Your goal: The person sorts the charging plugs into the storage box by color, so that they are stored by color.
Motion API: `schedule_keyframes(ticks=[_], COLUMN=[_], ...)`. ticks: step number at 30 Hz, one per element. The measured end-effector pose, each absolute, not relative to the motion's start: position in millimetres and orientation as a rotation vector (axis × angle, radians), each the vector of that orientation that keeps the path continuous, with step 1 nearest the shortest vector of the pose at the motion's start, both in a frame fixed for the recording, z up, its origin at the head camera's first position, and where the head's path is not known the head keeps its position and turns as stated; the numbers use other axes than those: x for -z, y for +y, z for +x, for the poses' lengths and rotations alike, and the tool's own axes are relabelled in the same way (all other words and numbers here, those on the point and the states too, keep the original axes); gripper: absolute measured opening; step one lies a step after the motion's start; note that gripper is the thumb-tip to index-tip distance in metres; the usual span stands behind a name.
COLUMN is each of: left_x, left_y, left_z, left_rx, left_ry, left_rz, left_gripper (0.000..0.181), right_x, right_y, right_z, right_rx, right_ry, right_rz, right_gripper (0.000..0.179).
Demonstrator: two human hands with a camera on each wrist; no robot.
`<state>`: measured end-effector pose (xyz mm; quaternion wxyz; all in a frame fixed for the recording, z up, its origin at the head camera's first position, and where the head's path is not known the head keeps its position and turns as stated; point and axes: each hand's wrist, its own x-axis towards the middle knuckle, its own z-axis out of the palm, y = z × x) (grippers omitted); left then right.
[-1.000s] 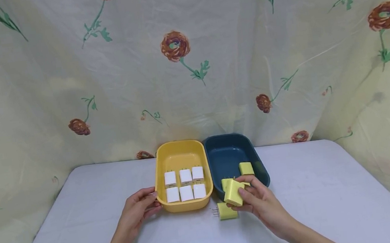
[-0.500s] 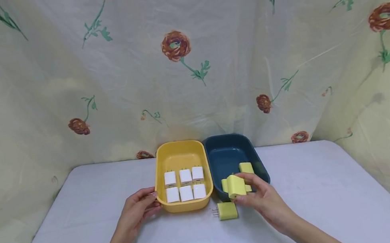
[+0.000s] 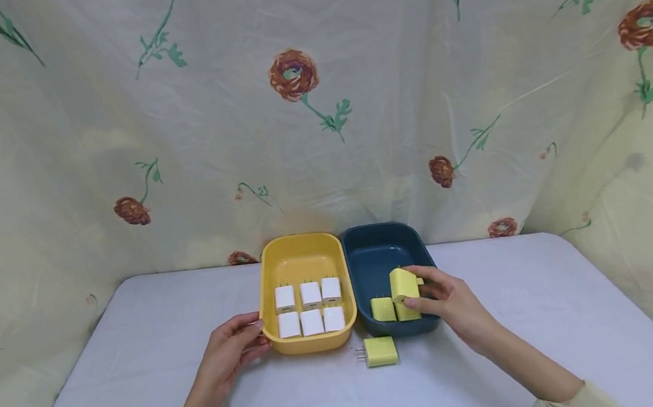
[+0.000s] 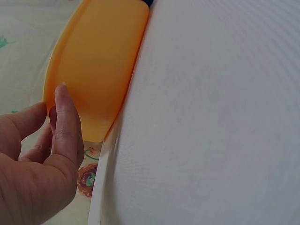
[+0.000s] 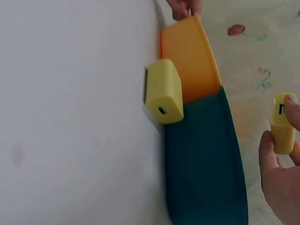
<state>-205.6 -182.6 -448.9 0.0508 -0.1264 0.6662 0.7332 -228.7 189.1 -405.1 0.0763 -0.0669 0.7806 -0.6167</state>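
My left hand (image 3: 231, 352) rests at the left side of the yellow tray (image 3: 301, 250), fingertips against its outer wall and thumb right at the rim (image 4: 61, 70). Six-sided grouping aside, several white chargers (image 3: 312, 322) sit in two rows inside this tray. Over the navy tray (image 3: 369, 262), my right hand (image 3: 452, 300) pinches a yellow charger (image 3: 403, 283) between thumb and fingers. Two yellow chargers lie near the tray's front, one at its left (image 3: 383, 310); a third is mostly hidden behind the held one. Another yellow charger (image 3: 381, 352) lies on the table before the trays, prongs leftward.
The two trays stand side by side at the back of a table with a white cloth (image 3: 165, 329). A flowered curtain (image 3: 322, 164) hangs right behind the table's far edge.
My right hand has carried the yellow charger back and rightward over the navy tray, turning it upright on the way. My left hand stays at the yellow tray.
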Motion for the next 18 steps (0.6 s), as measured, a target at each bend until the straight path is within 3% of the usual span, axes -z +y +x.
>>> schedule_keyframes(ticks=[18], left_x=[449], left_y=[-183], left_z=[-207], left_rx=[-2.220], left_ry=[2.034], left_rz=[-0.403], left_gripper=[0.034], right_x=[418], right_y=[184], right_z=[-282], right_rx=[1.455], right_ry=[2.693], right_rz=[-0.222], right_gripper=[0.063])
